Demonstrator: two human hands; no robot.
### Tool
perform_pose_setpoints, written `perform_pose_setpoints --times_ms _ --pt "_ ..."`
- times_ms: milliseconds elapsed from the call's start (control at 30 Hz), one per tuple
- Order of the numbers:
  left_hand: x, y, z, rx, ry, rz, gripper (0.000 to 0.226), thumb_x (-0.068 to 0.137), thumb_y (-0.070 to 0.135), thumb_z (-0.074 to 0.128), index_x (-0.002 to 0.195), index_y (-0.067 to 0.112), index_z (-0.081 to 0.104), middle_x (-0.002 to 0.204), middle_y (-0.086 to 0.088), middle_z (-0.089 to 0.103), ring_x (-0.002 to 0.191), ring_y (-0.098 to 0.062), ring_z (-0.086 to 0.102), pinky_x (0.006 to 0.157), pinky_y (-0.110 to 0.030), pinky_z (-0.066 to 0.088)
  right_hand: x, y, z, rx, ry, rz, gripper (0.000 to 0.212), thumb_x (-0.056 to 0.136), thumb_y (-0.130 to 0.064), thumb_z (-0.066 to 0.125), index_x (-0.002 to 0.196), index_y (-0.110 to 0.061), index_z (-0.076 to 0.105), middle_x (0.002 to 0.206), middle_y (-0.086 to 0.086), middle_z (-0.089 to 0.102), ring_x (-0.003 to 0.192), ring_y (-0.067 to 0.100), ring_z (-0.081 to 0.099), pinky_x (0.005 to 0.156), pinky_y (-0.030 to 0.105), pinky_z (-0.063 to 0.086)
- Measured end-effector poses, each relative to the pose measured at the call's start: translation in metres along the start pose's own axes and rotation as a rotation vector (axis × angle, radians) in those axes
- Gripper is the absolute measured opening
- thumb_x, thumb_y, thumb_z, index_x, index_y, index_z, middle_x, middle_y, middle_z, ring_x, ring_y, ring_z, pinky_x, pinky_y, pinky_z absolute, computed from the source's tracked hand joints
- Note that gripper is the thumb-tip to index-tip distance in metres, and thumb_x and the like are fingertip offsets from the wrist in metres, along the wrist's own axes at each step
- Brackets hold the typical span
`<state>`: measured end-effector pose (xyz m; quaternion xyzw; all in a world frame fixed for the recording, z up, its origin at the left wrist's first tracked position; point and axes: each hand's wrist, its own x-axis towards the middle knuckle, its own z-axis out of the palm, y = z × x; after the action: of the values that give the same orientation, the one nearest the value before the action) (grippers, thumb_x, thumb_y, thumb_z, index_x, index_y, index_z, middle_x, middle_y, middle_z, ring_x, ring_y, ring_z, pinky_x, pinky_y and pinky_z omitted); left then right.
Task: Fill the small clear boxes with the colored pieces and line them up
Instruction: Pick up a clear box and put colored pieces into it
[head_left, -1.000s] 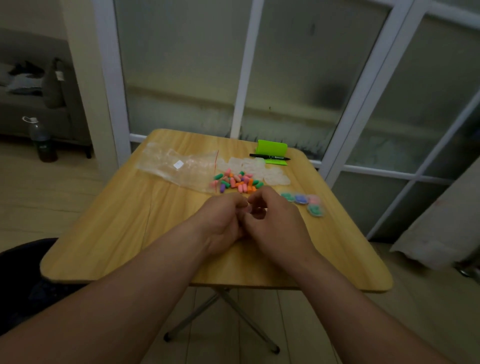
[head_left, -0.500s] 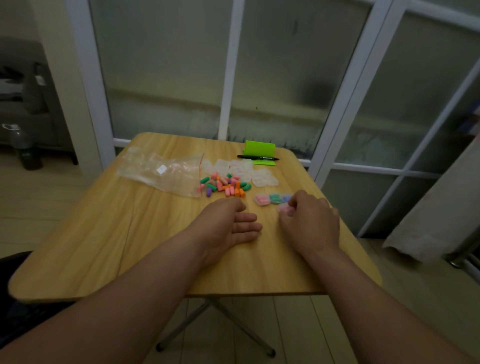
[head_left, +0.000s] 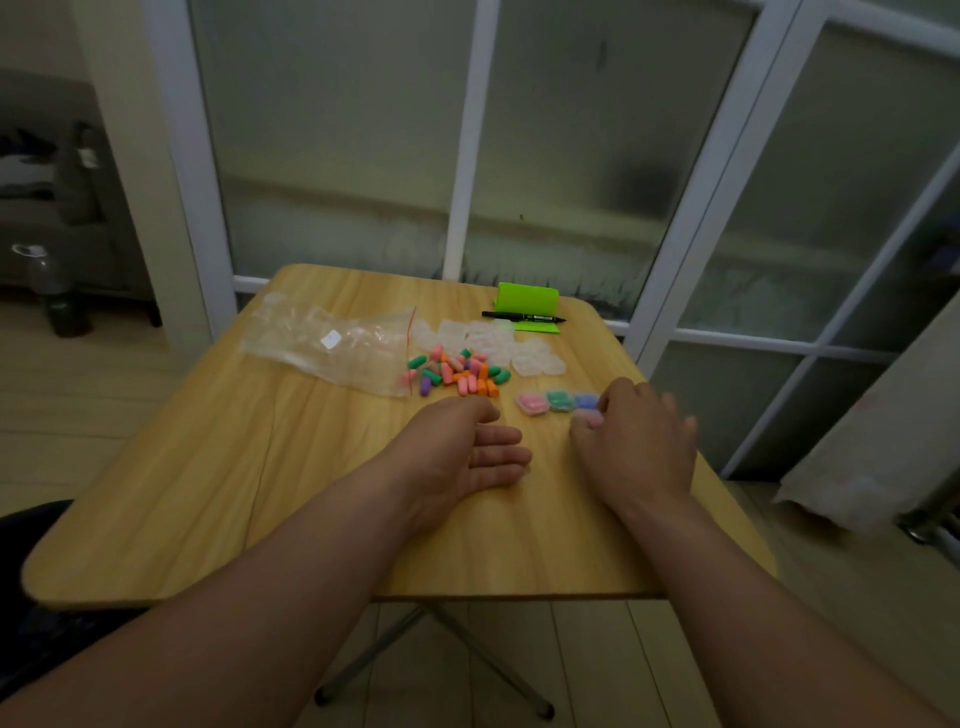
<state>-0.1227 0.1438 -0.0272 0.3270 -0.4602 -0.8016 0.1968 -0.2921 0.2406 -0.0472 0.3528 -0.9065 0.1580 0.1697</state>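
Note:
A heap of colored pieces (head_left: 457, 371) in pink, orange, green and purple lies mid-table. Behind it are several empty small clear boxes (head_left: 519, 351). Three filled boxes stand in a row: pink (head_left: 531, 403), green (head_left: 559, 400), purple (head_left: 587, 400). My right hand (head_left: 636, 436) is at the row's right end, its curled fingers holding a filled pink box (head_left: 587, 417) against the table. My left hand (head_left: 475, 447) rests flat on the wood, fingers straight, holding nothing.
A crumpled clear zip bag (head_left: 337, 351) lies left of the heap. A green card holder (head_left: 527, 301) and a black marker (head_left: 522, 315) sit at the far edge of the wooden table (head_left: 208, 493). Glass doors stand behind.
My hands, joined together at the table's middle a second ago, have separated. The right hand carried a box to the row at the right; the left hand flattened onto the table.

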Motion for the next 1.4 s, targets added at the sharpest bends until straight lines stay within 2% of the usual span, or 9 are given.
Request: perform_pose_setpoints --times_ms 233,333,433,567,700,900,1067,1267,1400 --pt "0.012 0.019 -0.008 -0.085 0.084 0.132 0.022 0.099 0.015 0.057 0.117 0.007 0.066 0.094 -0.012 0.074 0.074 -0.024 0.07 0.069 -0.036 0.061 0.029 -0.012 0.0 0.159 -0.109 -0.036 0.027 0.099 -0.039 0.061 0.124 -0.03 0.066 0.121 -0.003 0.064 0.12 0.024 0.055 0.105 0.052 0.045" --pt "0.011 0.025 -0.016 -0.086 0.132 0.163 0.015 0.096 0.014 0.057 0.099 0.011 0.071 0.078 -0.005 0.074 0.06 -0.017 0.062 0.055 -0.026 0.049 0.051 -0.026 0.007 0.181 -0.187 -0.09 0.032 0.097 -0.034 0.061 0.128 -0.033 0.067 0.125 -0.001 0.067 0.118 0.026 0.059 0.102 0.051 0.049" --pt "0.011 0.03 -0.022 -0.093 0.166 0.175 0.025 0.102 0.019 0.049 0.088 0.011 0.068 0.08 -0.007 0.074 0.057 -0.016 0.057 0.049 -0.023 0.042 0.076 -0.044 0.011 0.111 -0.191 -0.137 0.039 0.096 -0.028 0.059 0.134 -0.035 0.067 0.131 0.001 0.067 0.121 0.028 0.059 0.103 0.05 0.049" --pt "0.009 0.038 -0.029 -0.124 0.188 0.178 0.03 0.104 0.023 0.045 0.088 0.009 0.066 0.086 -0.011 0.072 0.059 -0.018 0.057 0.051 -0.025 0.041 0.099 -0.065 0.021 -0.106 -0.244 -0.19 0.047 0.091 -0.025 0.064 0.138 -0.031 0.066 0.139 0.005 0.061 0.129 0.031 0.055 0.103 0.047 0.046" --pt "0.006 0.041 -0.034 -0.144 0.175 0.163 0.024 0.1 0.017 0.048 0.088 0.008 0.067 0.082 -0.01 0.072 0.059 -0.018 0.057 0.051 -0.025 0.042 0.102 -0.072 0.036 -0.29 -0.221 -0.175 0.02 0.085 -0.027 0.071 0.103 -0.023 0.076 0.117 0.005 0.064 0.113 0.03 0.057 0.086 0.042 0.041" --pt "0.006 0.042 -0.042 -0.143 0.165 0.157 0.02 0.094 0.012 0.053 0.096 0.005 0.071 0.081 -0.007 0.073 0.059 -0.016 0.059 0.051 -0.025 0.044 0.102 -0.07 0.039 -0.211 -0.206 -0.173 0.02 0.076 -0.024 0.072 0.096 -0.025 0.078 0.092 -0.002 0.072 0.096 0.026 0.066 0.083 0.037 0.054" --pt "0.003 0.041 -0.045 -0.133 0.163 0.146 0.03 0.093 0.012 0.055 0.115 0.0 0.071 0.081 -0.006 0.074 0.058 -0.016 0.059 0.048 -0.023 0.044 0.102 -0.074 0.037 -0.176 -0.21 -0.16 0.011 0.083 -0.026 0.069 0.094 -0.027 0.065 0.091 -0.002 0.068 0.092 0.026 0.068 0.078 0.036 0.053" --pt "-0.009 0.041 -0.049 -0.094 0.173 0.186 0.02 0.095 0.011 0.053 0.099 0.006 0.072 0.088 -0.008 0.073 0.061 -0.016 0.059 0.053 -0.025 0.043 0.103 -0.08 0.035 -0.158 -0.299 -0.112 0.029 0.074 -0.018 0.075 0.096 -0.023 0.057 0.09 0.001 0.064 0.091 0.027 0.068 0.068 0.034 0.053" --pt "-0.014 0.038 -0.044 -0.091 0.173 0.184 0.023 0.095 0.012 0.055 0.108 0.004 0.072 0.082 -0.005 0.074 0.061 -0.016 0.06 0.052 -0.024 0.045 0.101 -0.075 0.031 -0.099 -0.316 -0.086 0.035 0.075 -0.019 0.074 0.106 -0.02 0.058 0.09 0.001 0.062 0.09 0.026 0.067 0.069 0.034 0.054"
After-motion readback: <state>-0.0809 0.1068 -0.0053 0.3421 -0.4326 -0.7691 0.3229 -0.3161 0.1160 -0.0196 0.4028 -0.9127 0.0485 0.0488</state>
